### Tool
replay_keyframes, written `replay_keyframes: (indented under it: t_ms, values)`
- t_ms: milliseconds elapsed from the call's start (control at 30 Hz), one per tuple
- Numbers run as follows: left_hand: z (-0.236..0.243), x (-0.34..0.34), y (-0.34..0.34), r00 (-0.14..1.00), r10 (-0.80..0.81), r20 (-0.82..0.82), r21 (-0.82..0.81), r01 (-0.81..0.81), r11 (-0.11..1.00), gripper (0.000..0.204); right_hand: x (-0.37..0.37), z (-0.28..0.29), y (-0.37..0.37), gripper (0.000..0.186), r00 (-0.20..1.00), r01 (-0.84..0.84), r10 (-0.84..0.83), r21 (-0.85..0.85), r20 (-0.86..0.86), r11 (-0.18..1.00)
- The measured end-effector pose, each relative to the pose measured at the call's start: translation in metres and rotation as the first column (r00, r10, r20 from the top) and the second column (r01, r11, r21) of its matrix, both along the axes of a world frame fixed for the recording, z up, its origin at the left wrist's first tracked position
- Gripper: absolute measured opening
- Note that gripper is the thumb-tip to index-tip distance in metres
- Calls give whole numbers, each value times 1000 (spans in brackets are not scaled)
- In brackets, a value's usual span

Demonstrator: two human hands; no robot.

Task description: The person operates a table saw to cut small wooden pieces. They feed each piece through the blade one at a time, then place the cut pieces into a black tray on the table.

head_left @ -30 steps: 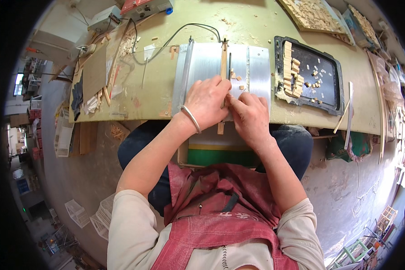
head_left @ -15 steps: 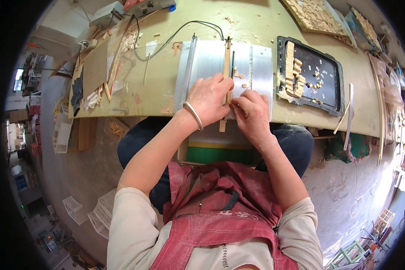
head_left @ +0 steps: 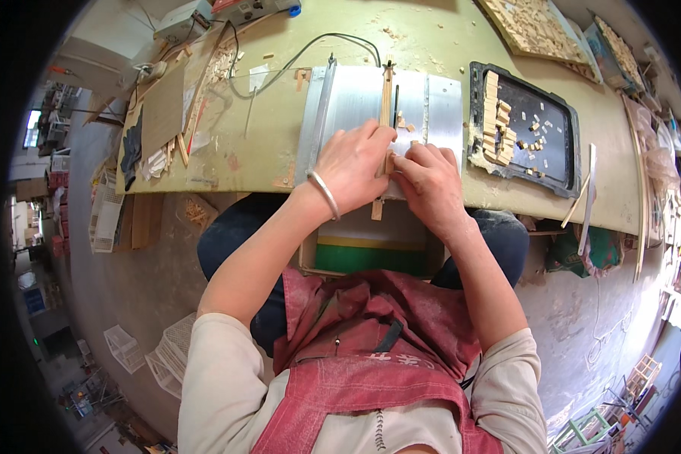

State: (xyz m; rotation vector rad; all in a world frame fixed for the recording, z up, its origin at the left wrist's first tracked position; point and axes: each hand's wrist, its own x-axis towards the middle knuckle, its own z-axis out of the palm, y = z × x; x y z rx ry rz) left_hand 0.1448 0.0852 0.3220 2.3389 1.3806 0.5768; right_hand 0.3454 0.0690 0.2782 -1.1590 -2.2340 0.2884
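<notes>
A: Largest entry?

B: One surface (head_left: 348,23), green, strewn with crumbs of wood. Next, one metal plate (head_left: 356,98), silver, lying on it, with a dark slot. To its right, one tray (head_left: 518,87), black, raised rim.

A: The wooden strip (head_left: 387,102)?

B: One, long and narrow. It lay lengthwise on the metal plate, just left of the slot, its near end showing past the surface's front edge.

A: Hands?

B: Two. Left hand (head_left: 353,166): fingers bent over the strip; whether they gripped or only pressed, I could not tell. Right hand (head_left: 431,185): fingers drawn together beside the strip; whether they pinched a piece, I could not tell.

A: Smaller items?

B: One bracelet (head_left: 324,196), silver, at the left wrist. Wooden blocks (head_left: 490,113), packed along the tray's left side. Last, wood bits (head_left: 402,121), few, on the plate right of the slot.
</notes>
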Motion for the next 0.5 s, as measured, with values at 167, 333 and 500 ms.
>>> replay_keyframes:
  t_ms: [167,333,500]
  values:
    - [22,-20,-57,975,63,215,-224,-13,974,24,6,-1,6,22,998,-50,49,26,28,998]
    - [-66,-51,-131,721,547,427,-686,-136,715,28,3,-2,7,19,995,-81,82,-9,58,997]
    - [-125,-52,-117,693,548,469,-397,-388,832,60,4,-5,8,17,995,-50,58,-86,86,995]
